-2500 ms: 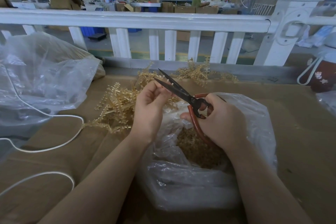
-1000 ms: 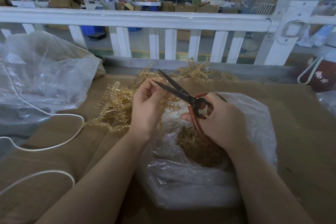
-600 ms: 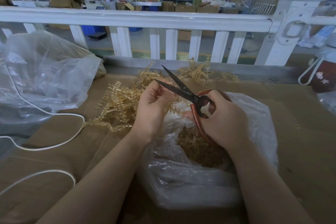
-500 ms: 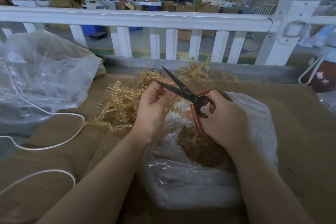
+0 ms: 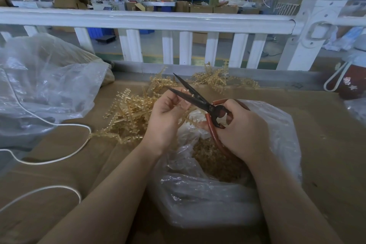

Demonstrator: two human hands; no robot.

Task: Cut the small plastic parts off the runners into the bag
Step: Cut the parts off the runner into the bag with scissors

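My right hand [image 5: 240, 130] grips the red handles of black-bladed scissors [image 5: 195, 98], whose blades stand apart and point up to the left. My left hand [image 5: 168, 117] pinches a translucent amber runner [image 5: 188, 120] with small parts on it, holding it between the blades above a clear plastic bag [image 5: 217, 194]. The bag stands open under both hands and holds a heap of cut amber parts [image 5: 215, 162]. A pile of uncut runners [image 5: 130, 113] lies on the cardboard to the left of my left hand.
More runners [image 5: 217, 79] lie by the white railing [image 5: 158, 20] at the back. A large crumpled clear bag [image 5: 43, 85] sits at left, with a white cord [image 5: 59, 144] looping over the brown cardboard surface [image 5: 326, 144]. A dark red flask [image 5: 350, 81] stands at far right.
The scissor blades have opened wider and tilted slightly upward. My left hand has shifted the runner a little between the blades. The bag and the piles have stayed put.
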